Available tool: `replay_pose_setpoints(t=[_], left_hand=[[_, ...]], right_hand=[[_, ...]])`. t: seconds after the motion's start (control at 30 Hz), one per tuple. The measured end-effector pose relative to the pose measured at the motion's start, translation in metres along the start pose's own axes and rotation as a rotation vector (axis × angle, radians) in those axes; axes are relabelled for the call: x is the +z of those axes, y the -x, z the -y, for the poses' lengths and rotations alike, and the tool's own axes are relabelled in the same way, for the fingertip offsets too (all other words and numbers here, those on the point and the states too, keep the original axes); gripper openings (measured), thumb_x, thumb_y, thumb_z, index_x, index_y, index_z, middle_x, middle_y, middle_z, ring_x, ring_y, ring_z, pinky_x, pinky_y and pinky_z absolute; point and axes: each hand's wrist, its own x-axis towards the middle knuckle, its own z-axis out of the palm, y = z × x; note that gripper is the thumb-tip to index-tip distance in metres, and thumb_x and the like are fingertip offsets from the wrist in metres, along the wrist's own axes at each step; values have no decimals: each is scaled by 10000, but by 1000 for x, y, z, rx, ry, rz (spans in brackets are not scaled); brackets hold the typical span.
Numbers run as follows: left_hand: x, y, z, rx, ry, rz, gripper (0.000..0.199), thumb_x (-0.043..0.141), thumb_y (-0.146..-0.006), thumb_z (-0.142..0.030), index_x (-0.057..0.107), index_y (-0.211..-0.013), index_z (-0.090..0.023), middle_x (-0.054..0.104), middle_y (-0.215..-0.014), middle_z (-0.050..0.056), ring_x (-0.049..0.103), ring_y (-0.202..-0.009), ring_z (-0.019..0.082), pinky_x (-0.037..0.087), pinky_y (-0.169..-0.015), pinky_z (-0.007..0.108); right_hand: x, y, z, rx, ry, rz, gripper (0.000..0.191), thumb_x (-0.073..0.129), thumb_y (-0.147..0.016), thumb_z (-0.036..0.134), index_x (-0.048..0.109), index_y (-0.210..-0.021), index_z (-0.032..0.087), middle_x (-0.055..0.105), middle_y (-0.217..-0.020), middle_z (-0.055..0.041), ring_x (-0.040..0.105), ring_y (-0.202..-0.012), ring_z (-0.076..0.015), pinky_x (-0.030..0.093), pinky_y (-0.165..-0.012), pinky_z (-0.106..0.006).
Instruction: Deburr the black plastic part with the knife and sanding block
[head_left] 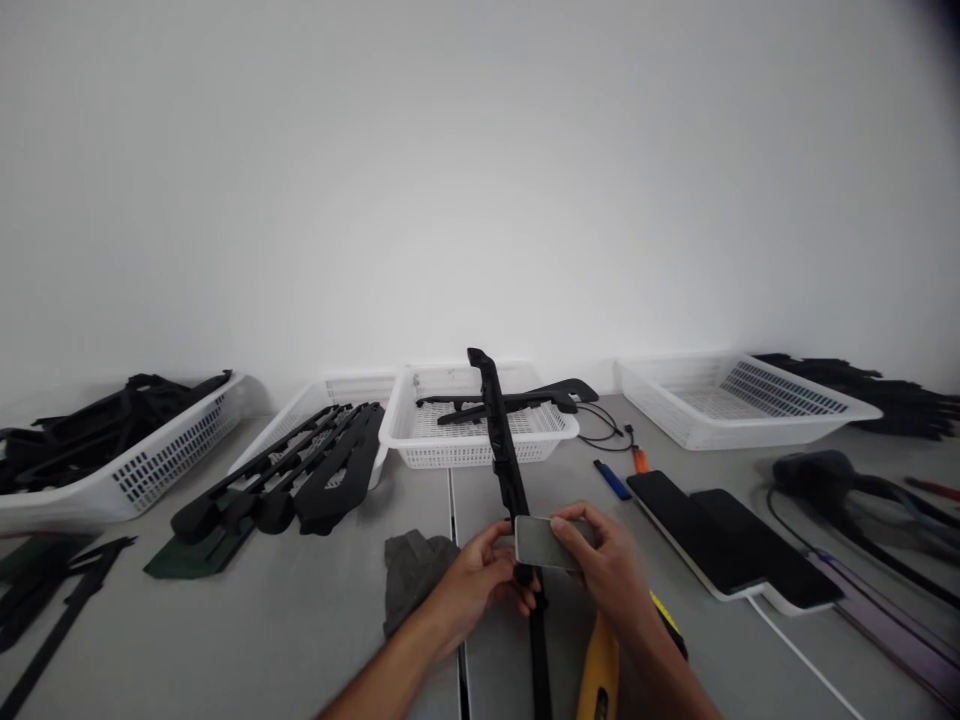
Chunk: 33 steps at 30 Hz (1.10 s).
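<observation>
A long, narrow black plastic trim piece (504, 440) runs away from me, its far end raised over the middle basket. My left hand (474, 578) is closed round it near its middle, thumb and fingers at its sides. My right hand (611, 565) pinches a flat grey rectangular piece (544, 543), thumb on top. That piece lies across the trim, close to the left fingertips; whether they touch is unclear. A crumpled grey cloth (417, 572) lies left of my left hand. Under my right forearm are a yellow tool (598, 672) and a yellow-black object (667, 622), both partly hidden.
A white basket (480, 452) at the back holds black parts. Left of it, more black trims (337, 480) lean on another basket. A third basket (172, 455) is heaped with parts. To the right are a white basket (697, 432), two black-topped slabs (697, 535) and a blue tool (613, 480).
</observation>
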Motion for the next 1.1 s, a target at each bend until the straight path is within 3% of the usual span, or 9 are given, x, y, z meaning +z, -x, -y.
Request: replay_pose_setpoints(t=[0.1,0.3,0.5,0.67,0.8,0.93,1.1], left_hand=[[-1,1,0,13,-9,20,548,824,-766,-308,606,-1241,-142,763,-777,54,703,-617,178,519,-559,263],[2,4,-6,23,-2,32,460,808,-788,-315,611,-1168,-144,756,-761,58,690,-605,168,500,-552,256],[1,3,-4,36,-12,53,572,800,-787,-336,563,-1269,-141,761,-760,47,686,-579,169,506,-541,261],[3,5,-7,39,-63,62,480,766,-817,-320,573,-1222,-151,754,-769,42,682,-575,156,511,-547,253],[4,6,-10,19,-46,74,488,742,-787,-249,576,-1235,-152,766,-771,46,706,-596,175,524,-572,268],[3,5,-9,27,-10,81,464,723,-824,-395,606,-1184,-126,784,-761,85,724,-609,200,536,-593,287],[3,3,-6,31,-119,45,510,748,-849,-576,606,-1070,-138,800,-751,108,709,-544,178,511,-545,258]], right_hand=[[-1,-3,-6,-54,43,-26,422,701,-790,630,679,-781,208,584,-593,17,490,-486,-144,384,-417,-244],[-9,-6,-8,-80,69,-188,423,714,-776,628,689,-776,207,630,-658,-11,527,-546,-170,424,-464,-267],[-2,-2,-5,-7,-44,-42,493,725,-753,695,668,-818,210,539,-563,43,440,-440,-126,345,-382,-238],[-5,-6,-14,13,-55,-160,488,744,-747,682,665,-826,207,549,-607,32,483,-500,-137,402,-418,-237],[-4,-4,-9,39,-93,-98,499,737,-745,693,654,-845,211,513,-584,49,445,-473,-120,382,-401,-226],[0,-3,-2,49,-60,-33,503,752,-701,692,653,-793,207,529,-561,40,450,-460,-120,363,-386,-222],[-1,-3,-3,70,-71,-87,496,756,-698,680,647,-793,205,548,-592,39,487,-497,-129,407,-409,-222]])
